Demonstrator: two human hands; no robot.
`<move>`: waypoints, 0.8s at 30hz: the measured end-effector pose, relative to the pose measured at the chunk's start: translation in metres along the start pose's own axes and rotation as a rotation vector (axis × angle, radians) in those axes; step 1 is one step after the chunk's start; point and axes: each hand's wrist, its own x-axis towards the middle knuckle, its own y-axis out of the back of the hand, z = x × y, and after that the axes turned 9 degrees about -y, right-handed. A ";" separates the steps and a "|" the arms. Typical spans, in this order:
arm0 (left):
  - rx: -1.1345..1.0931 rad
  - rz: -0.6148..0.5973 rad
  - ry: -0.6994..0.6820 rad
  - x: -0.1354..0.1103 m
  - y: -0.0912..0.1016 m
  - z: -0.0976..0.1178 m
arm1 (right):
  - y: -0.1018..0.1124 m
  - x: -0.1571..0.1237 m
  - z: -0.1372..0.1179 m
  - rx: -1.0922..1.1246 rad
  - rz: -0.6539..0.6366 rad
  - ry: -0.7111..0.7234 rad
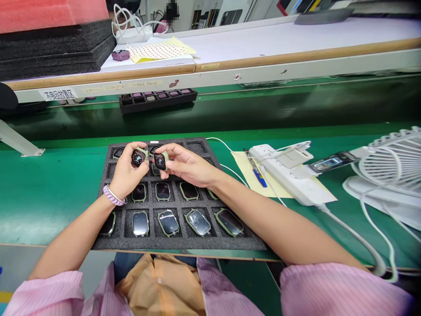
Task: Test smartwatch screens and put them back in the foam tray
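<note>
A black foam tray [108,173] lies on the green bench in front of me, its pockets filled with several green-rimmed smartwatch bodies [168,221]. My left hand [126,173] is closed round one watch body [138,157] with a lit screen, held above the tray's far rows. My right hand [186,166] pinches a second lit watch body [160,160] right beside the first. The two watches almost touch. A pink band circles my left wrist.
A white power strip [283,175] with cables, a blue pen [259,177] on yellow paper and a white fan [394,162] sit to the right. Beyond, a second dark tray [158,100] rests on the conveyor. Foam sheets [52,48] are stacked at the far left.
</note>
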 end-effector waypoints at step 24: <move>-0.030 0.022 0.010 -0.001 0.000 0.003 | -0.003 -0.001 -0.002 -0.012 0.021 0.017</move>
